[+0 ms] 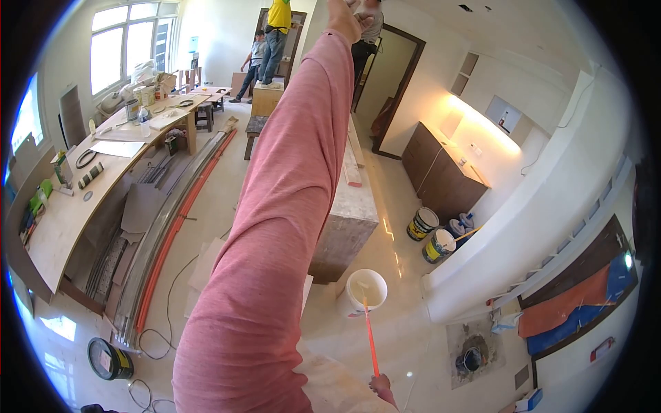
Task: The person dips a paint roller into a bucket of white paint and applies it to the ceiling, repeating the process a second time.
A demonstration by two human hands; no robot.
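Note:
My left arm, in a pink sleeve, reaches up through the middle of the view. At the top edge my left hand (346, 22) has its fingers bent; the frame cuts part of it off, and I cannot tell what it holds. Low in the view my right hand (379, 383) is wrapped round the end of a long orange pole (372, 337). The pole's far end, with a pale head, dips into a white bucket (342, 301) on the floor. Pale liquid shows inside the bucket.
A grey block-like counter (348, 230) stands beyond the bucket. Paint pails (421, 224) are by the brown cabinet (441, 162). On the left are a cluttered workbench (62, 230), orange pipes (180, 217), cables and a dark pail (109, 358). Several people (277, 31) are at the back.

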